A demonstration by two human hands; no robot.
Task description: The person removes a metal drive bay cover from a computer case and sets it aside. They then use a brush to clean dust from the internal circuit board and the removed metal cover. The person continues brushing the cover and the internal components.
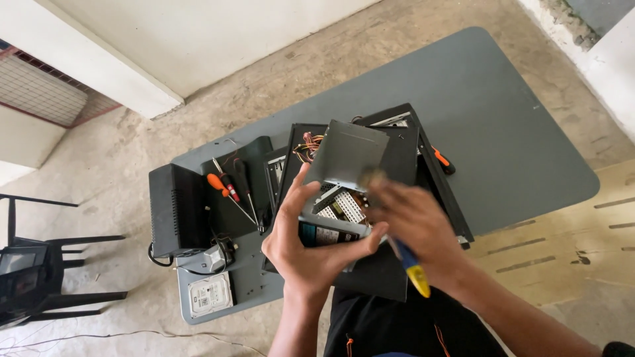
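Both hands work just above the near edge of a grey table (503,119). Left hand (311,248): palm up, thumb and fingers clamped around the lower corner of a power supply unit (340,192), a bare sheet-metal box held tilted above the table. Its flat grey cover (347,153) is lifted, exposing perforated metal and pale components inside; a bundle of red, yellow and orange wires (307,145) leaves the far left corner. A dark label with pale print sits on the near side face, just above the left palm.

Right hand (417,221): blurred, fingers closed around a screwdriver with a blue and yellow handle (413,268), handle end pointing toward the camera, fingertips touching the unit's right side.

Beneath the unit lies an open black computer case (436,178), flat-panelled metal. Left of it, an orange-handled screwdriver (221,185) and slimmer tools rest on a dark panel. A black ribbed box (173,208) stands at the table's left end. Near the left front corner lies a hard drive (210,295), rectangular, with a white label covering its top.
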